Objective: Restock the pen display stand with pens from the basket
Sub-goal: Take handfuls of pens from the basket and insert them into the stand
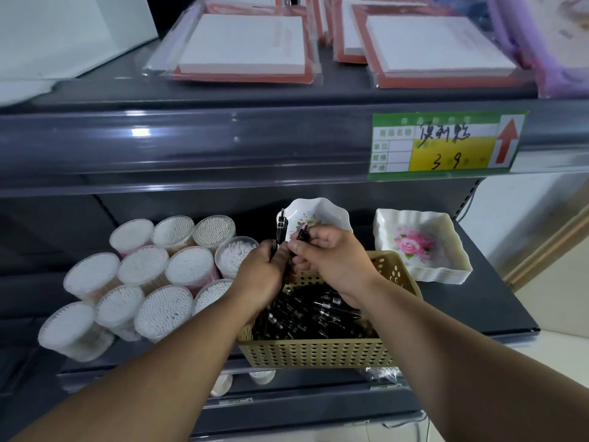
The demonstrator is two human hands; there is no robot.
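I have both hands together just above the far end of the basket (318, 354), which sits on the lower shelf (478, 311) right under the fingers (314, 240). The left hand (259, 271) is curled round 1 pen (281, 226), held upright so its clip end stands clear above the fingers; whether more are tucked inside that fist I cannot tell. The right hand (333, 261) pinches a 2nd pen (302, 233), its dark end poking out past the thumb, and the 2 hands are touching or very nearly so. The loose pens (318, 311) lie heaped in the basket, below the fingers and nearer to me. Just beyond the fingers is a scalloped floral dish (322, 212), to their right a stack of square rose dishes (420, 247), and to their left a cluster of cotton-swab tubs (143, 266). The display stand is nowhere in view. I judge this to be the gathering step: pens drawn from the basket and being squared up into a bunch, none yet placed. The next move, as I see it, calls for passing the 2nd pen into the left hand's grip with tips aligned, then either dipping the right hand back for more or turning the head to find the stand before carrying anything off.
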